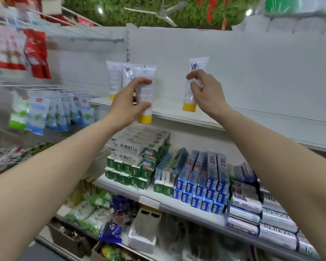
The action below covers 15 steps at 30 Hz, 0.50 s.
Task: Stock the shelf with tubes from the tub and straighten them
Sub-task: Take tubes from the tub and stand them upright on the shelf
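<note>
In the head view, a white tube with a yellow cap (145, 95) is gripped by the left hand (129, 104), cap down, in front of the white shelf (174, 114) edge. A second tube (193, 85) is grasped by the right hand (205, 91) and held upright, its cap on or just above the shelf. Two more tubes (119, 78) are seen standing at the shelf's left end. Toothpaste boxes (137, 159) are stacked on the shelf below.

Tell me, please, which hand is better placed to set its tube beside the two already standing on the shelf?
The left hand. Its tube hangs right beside the standing pair, just off the shelf edge. The right hand holds its tube farther right, apart.
</note>
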Each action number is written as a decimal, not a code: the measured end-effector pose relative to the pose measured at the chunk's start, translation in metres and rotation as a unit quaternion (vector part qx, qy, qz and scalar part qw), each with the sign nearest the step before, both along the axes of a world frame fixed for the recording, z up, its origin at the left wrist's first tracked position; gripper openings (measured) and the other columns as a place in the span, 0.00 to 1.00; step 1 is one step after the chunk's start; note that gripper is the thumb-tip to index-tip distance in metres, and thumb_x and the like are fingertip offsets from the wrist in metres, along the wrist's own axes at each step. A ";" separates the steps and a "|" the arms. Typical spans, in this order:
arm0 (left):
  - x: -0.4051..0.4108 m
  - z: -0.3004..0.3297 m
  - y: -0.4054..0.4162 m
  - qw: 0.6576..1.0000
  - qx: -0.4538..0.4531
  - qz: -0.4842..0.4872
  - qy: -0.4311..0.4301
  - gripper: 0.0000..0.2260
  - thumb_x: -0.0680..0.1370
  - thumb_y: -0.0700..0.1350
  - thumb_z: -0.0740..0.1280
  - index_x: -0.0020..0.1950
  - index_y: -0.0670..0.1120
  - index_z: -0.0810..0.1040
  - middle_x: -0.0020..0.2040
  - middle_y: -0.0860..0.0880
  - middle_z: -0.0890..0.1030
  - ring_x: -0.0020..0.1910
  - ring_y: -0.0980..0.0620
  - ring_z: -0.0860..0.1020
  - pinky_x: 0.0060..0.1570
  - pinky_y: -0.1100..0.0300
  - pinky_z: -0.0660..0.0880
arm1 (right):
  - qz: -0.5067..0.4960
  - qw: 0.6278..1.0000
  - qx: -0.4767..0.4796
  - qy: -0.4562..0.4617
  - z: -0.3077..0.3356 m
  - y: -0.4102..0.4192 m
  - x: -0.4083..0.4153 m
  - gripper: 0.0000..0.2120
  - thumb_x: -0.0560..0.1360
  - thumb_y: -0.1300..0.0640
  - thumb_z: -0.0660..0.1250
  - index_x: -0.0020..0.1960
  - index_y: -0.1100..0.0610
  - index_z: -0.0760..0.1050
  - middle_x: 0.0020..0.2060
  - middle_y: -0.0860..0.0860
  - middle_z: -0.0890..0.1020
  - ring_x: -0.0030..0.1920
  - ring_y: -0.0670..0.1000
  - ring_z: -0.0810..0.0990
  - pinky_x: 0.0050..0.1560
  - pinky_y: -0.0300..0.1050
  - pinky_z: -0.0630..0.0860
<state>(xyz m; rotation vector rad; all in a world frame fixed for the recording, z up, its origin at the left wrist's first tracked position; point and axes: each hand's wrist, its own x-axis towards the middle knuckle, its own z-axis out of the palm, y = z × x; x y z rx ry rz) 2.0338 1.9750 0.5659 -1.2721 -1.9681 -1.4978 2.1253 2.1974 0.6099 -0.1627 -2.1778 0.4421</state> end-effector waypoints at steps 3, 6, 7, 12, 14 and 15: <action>-0.021 0.013 0.028 1.000 0.005 -0.009 0.000 0.22 0.75 0.38 0.69 0.64 0.58 0.71 0.54 0.69 0.71 0.52 0.56 0.77 0.47 0.69 0.74 | 0.009 1.000 0.019 -0.015 0.008 0.018 -0.034 0.13 0.78 0.58 0.56 0.60 0.49 0.73 0.51 0.56 0.76 0.49 0.55 0.74 0.50 0.47 0.70; -0.042 0.019 0.057 1.000 0.005 -0.015 0.002 0.22 0.75 0.37 0.69 0.63 0.58 0.70 0.55 0.69 0.71 0.55 0.56 0.76 0.52 0.66 0.75 | 0.019 0.999 0.031 -0.033 0.013 0.036 -0.066 0.14 0.77 0.59 0.58 0.60 0.49 0.73 0.50 0.55 0.75 0.49 0.54 0.73 0.50 0.44 0.67; -0.049 0.019 0.065 1.000 0.004 -0.017 0.001 0.22 0.75 0.37 0.68 0.63 0.58 0.70 0.55 0.69 0.71 0.55 0.55 0.76 0.53 0.64 0.76 | 0.020 0.998 0.033 -0.039 0.014 0.042 -0.076 0.14 0.76 0.59 0.59 0.59 0.49 0.74 0.49 0.54 0.75 0.50 0.54 0.73 0.49 0.44 0.66; -0.079 0.009 0.093 1.000 0.002 -0.029 -0.006 0.22 0.75 0.36 0.67 0.63 0.56 0.69 0.58 0.62 0.73 0.58 0.53 0.76 0.57 0.57 0.76 | 0.024 0.996 0.045 -0.071 0.009 0.061 -0.121 0.12 0.75 0.57 0.64 0.58 0.48 0.76 0.47 0.51 0.73 0.51 0.55 0.74 0.51 0.43 0.67; -0.087 0.007 0.097 0.999 0.003 -0.038 -0.008 0.22 0.75 0.36 0.66 0.63 0.56 0.68 0.59 0.62 0.72 0.58 0.54 0.76 0.56 0.60 0.75 | 0.031 0.995 0.043 -0.080 0.005 0.063 -0.135 0.12 0.75 0.56 0.65 0.57 0.47 0.77 0.47 0.50 0.73 0.50 0.54 0.75 0.50 0.43 0.66; -0.090 0.007 0.098 0.999 0.001 -0.043 -0.006 0.22 0.75 0.35 0.66 0.63 0.56 0.68 0.59 0.63 0.72 0.57 0.54 0.76 0.55 0.60 0.75 | 0.036 0.995 0.041 -0.084 0.003 0.062 -0.141 0.12 0.75 0.56 0.65 0.57 0.47 0.77 0.47 0.50 0.74 0.50 0.54 0.75 0.50 0.43 0.66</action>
